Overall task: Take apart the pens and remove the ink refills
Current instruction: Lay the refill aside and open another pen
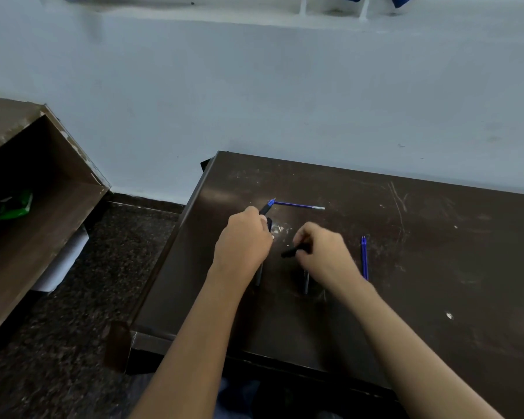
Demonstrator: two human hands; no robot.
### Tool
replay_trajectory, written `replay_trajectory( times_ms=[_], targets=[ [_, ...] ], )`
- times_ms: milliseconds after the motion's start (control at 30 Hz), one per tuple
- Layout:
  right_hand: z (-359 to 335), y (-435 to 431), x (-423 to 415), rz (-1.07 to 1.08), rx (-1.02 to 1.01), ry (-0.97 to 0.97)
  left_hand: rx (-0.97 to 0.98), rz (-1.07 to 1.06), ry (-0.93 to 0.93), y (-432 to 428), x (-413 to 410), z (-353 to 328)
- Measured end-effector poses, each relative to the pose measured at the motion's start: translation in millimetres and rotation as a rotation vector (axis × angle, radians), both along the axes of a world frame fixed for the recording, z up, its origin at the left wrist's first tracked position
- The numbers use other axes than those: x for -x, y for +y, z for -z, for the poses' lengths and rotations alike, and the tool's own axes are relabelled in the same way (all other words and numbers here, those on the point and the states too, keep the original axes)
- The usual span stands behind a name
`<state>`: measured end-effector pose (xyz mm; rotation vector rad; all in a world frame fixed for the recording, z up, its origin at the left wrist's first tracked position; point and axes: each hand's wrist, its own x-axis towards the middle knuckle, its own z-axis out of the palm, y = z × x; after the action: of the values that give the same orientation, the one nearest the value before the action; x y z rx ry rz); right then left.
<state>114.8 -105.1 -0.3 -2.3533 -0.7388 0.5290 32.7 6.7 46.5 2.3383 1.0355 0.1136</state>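
Note:
My left hand point(243, 239) grips a dark pen point(266, 208) whose blue tip points up and away from me. My right hand point(324, 252) pinches a short black pen part point(291, 252), probably a cap, that sticks out to the left of its fingers. One blue ink refill point(300, 205) lies flat on the dark brown table point(436, 267), just beyond my left hand. A second blue refill point(364, 257) lies to the right of my right hand. Two grey pen barrels point(258, 275) point(306, 284) show partly from under my wrists.
The table's left edge runs diagonally beside a dark speckled floor point(73, 343). A brown wooden cabinet point(28, 192) stands open at the left with a green packet point(15, 205) inside. A pale wall point(285, 86) backs the table.

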Motion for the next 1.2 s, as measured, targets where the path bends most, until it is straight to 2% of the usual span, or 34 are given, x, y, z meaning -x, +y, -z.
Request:
replay_trajectory(
  times_ms=[167, 367, 500, 567, 633, 733, 800, 1000, 1200],
  targets=[
    [8.4, 7.1, 17.8, -0.193, 0.213, -0.035, 0.022, 0.007, -0.061, 2.2, 1.8, 3.9],
    [15.4, 6.3, 23.1, -0.287, 0.259, -0.208, 0.044, 0.012, -0.018, -0.6, 1.0, 0.1],
    [19.8, 5.4, 20.6, -0.296, 0.285, -0.176, 0.067, 0.022, 0.026, -1.6, -0.8, -3.8],
    [17.1, 7.2, 17.1, -0.188, 0.196, -0.099, 0.055, 0.035, 0.013, -1.9, -0.5, -2.5],
    [7.8, 10.9, 10.1, 0.006, 0.024, 0.05, 0.053, 0.037, 0.005, -3.0, -0.3, -1.5],
    [-12.7, 12.1, -2.2, 0.275, -0.3, 0.408, 0.067, 0.068, 0.016, -6.0, -3.0, -2.7],
    [-20.9, 10.9, -3.7, 0.342, -0.425, 0.588, 0.097, 0.121, 0.016, -6.4, -3.7, -1.5],
    [-24.6, 9.6, 1.7, 0.463, -0.454, 0.735, 0.161, 0.222, -0.043, -10.9, -3.1, -2.2],
    [-30.2, 11.1, 2.2, 0.532, -0.548, 0.835, 0.172, 0.242, -0.026, -14.3, -4.3, -2.4]
  ],
)
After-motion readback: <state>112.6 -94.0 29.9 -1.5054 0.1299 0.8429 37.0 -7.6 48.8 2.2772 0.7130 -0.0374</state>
